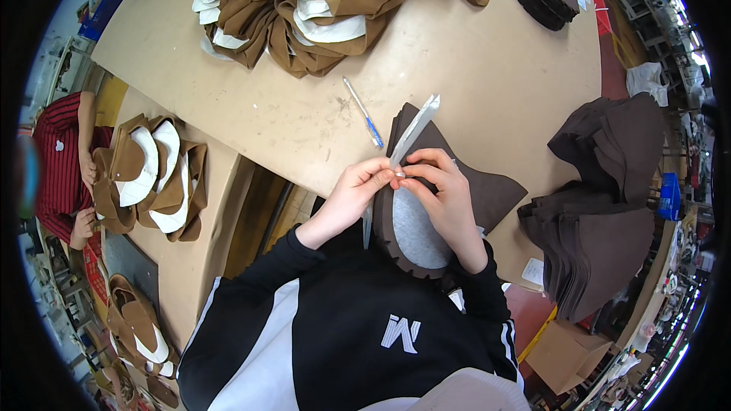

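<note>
Close together at the table's near edge, my left hand (355,192) and my right hand (447,199) pinch a narrow whitish strip (416,129) between thumbs and fingers. Its upper end sticks up past my fingertips, and it looks layered or folded. A lower piece of strip hangs below my left hand. Under my hands lie dark brown cut pieces (489,192), shaped like shoe uppers, with a notched curved edge towards me. A light grey rounded lining patch (415,230) shows on the top one, partly covered by my right hand.
Beyond my hands lies a blue-and-white pen (364,114). Brown-and-white bundled pieces (320,15) sit at the far side, dark stacks (594,236) at the right. A person in a striped red shirt (61,160) stands left, beside more brown pieces (152,175). A cardboard box (565,354) stands lower right.
</note>
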### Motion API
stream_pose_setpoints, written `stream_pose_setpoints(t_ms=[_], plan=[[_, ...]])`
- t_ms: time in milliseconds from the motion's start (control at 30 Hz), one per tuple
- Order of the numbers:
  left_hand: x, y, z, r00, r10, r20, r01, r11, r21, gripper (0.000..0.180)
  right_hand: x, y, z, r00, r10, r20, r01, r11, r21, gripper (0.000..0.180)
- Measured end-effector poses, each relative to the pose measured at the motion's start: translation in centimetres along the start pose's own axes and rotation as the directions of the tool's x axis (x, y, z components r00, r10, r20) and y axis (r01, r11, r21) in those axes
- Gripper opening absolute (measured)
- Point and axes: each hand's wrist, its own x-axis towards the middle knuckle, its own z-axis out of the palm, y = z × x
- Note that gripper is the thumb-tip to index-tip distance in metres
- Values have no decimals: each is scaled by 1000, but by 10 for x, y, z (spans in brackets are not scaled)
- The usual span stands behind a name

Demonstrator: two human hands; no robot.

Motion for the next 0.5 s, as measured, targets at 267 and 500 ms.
stream_pose_setpoints(t_ms=[267,500], plan=[[-3,10,11,952,-193,-239,159,975,-156,13,-7,-7,9,898,-435,-66,357,808,-469,14],[-13,26,14,980,128,-151,-16,812,584,14,-5,3,4,895,-443,49,426,819,-385,10]])
